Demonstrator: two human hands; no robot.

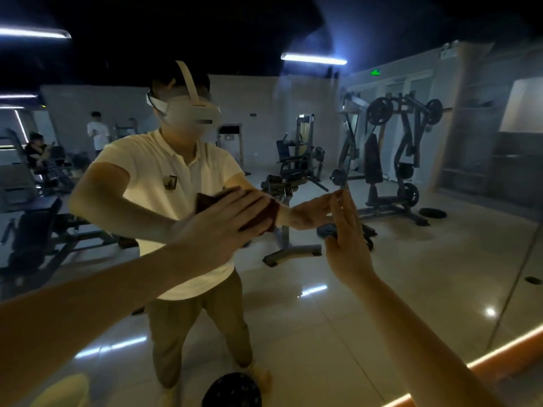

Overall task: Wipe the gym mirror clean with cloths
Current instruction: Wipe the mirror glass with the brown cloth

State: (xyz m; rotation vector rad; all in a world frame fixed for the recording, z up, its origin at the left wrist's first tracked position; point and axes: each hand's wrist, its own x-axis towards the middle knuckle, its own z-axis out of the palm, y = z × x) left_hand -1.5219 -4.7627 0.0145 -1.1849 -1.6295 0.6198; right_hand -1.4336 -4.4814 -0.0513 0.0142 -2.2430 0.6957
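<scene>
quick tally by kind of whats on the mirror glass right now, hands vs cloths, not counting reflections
hands: 2, the left hand and the right hand, both flat against the mirror
cloths: 1, a dark red cloth pressed under the left hand; none shows under the right hand
total: 3

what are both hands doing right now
Left hand: open, fingers straight, pressing a dark red cloth on the mirror.
Right hand: open, straight fingers touching the mirror, holding nothing.
</scene>
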